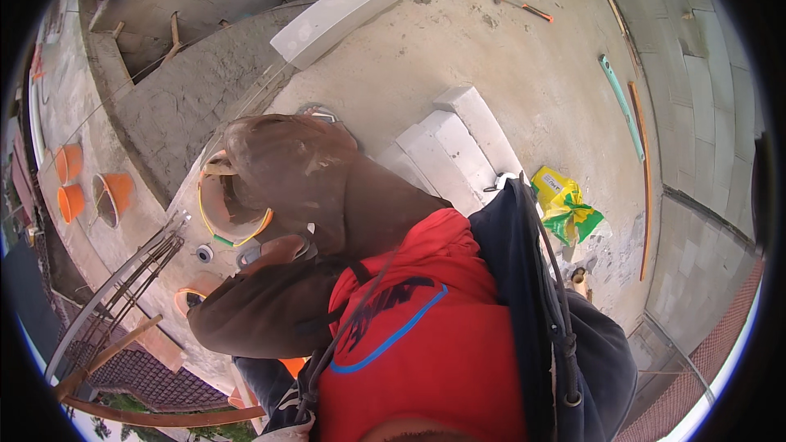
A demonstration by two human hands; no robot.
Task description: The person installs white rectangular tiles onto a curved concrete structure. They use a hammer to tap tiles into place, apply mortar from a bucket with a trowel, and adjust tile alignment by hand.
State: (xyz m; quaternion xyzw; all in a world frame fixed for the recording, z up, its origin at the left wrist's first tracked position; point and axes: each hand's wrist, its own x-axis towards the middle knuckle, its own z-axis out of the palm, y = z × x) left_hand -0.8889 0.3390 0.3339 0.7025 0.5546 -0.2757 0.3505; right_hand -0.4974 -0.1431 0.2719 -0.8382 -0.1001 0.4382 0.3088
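Beside my dark right sleeve, a small skin-coloured patch that looks like part of my right hand [580, 280] shows low over the concrete floor. Its fingers are too small and too covered to read, and I cannot make out anything in them. The yellow and green bag [567, 205] is the nearest thing to it. My left hand is not in view. My bent legs in brown trousers [286, 155] fill the middle left. Past them stands a bucket [214, 209] with a yellow rim, partly hidden by a knee. Pale blocks [458, 143] lie beyond my legs, a small white and black object [503, 182] at their near end.
A row of white blocks [352, 8] borders a recess at the back left. A hammer [524, 5] lies on the floor. At right, a turquoise bar [622, 106] and a wooden strip [641, 180] lie along the block wall. Orange buckets [115, 196] and rebar [135, 278] are at left.
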